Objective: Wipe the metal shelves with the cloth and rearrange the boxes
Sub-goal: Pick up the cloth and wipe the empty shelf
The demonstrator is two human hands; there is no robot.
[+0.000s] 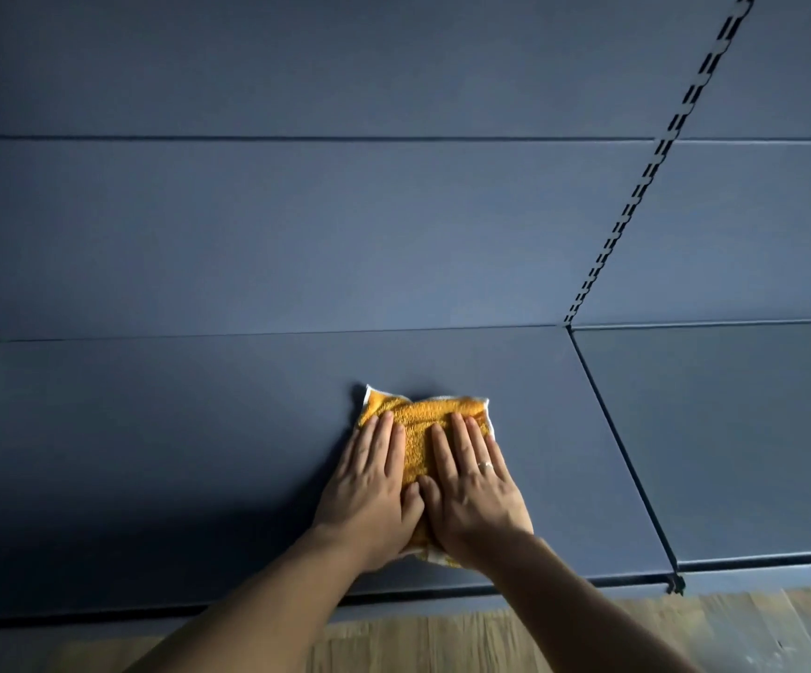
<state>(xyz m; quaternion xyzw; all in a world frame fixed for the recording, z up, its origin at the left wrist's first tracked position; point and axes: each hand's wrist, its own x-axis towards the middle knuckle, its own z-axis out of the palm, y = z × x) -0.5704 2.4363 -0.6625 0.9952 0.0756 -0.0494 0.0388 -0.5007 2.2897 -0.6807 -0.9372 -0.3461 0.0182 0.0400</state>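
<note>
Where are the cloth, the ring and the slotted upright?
cloth point(423, 412): head view, bare yellow patch near its far edge.
ring point(485, 464): head view, top of the band.
upright point(656, 160): head view, slotted strip about halfway up.

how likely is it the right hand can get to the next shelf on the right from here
Probably yes. The right hand lies flat on the cloth, and nothing stands on the shelf between it and the next shelf; only a thin seam divides the two.
</note>
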